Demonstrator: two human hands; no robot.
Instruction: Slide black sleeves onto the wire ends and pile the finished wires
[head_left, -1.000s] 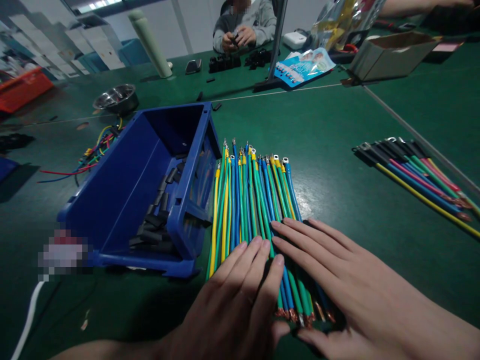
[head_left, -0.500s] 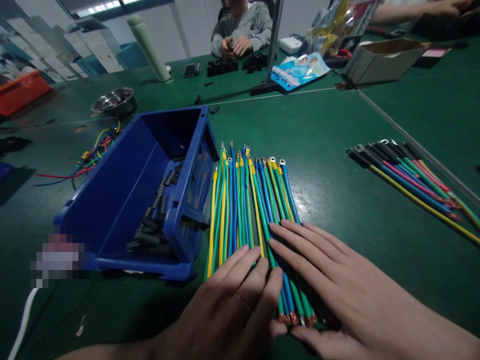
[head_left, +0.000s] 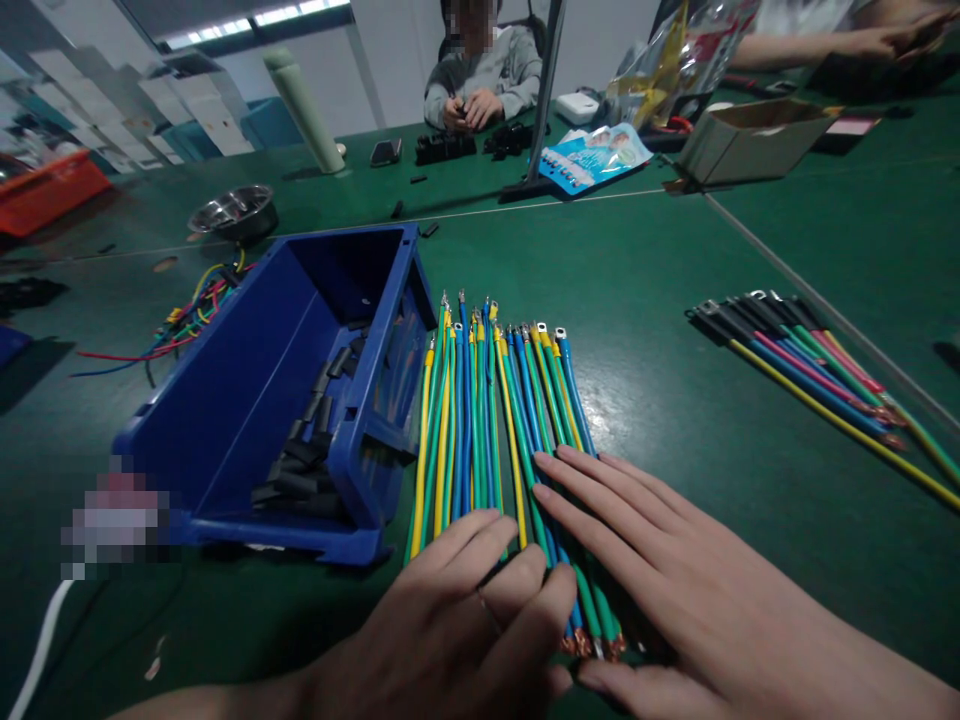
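Observation:
Green, blue and yellow cables lie side by side on the green table, metal lugs at their far ends. Bare copper strands show at several near ends. My left hand rests on the near part of this row, fingers curled down around cables, fingertips hidden. Flat over the right side of the row lies my right hand, fingers stretched out and thumb by the copper ends. Close on the left stands a blue plastic bin with short black sleeves in it.
Black-sleeved cables lie on the right. Loose thin wires and a metal bowl are behind the bin. Farther back are a green bottle, a metal stand, a blue packet, a cardboard box and a seated person.
My left fingers have curled more tightly over the cables, and that hand has shifted slightly toward me. My right hand stays flat nearly in place. The view has tilted slightly.

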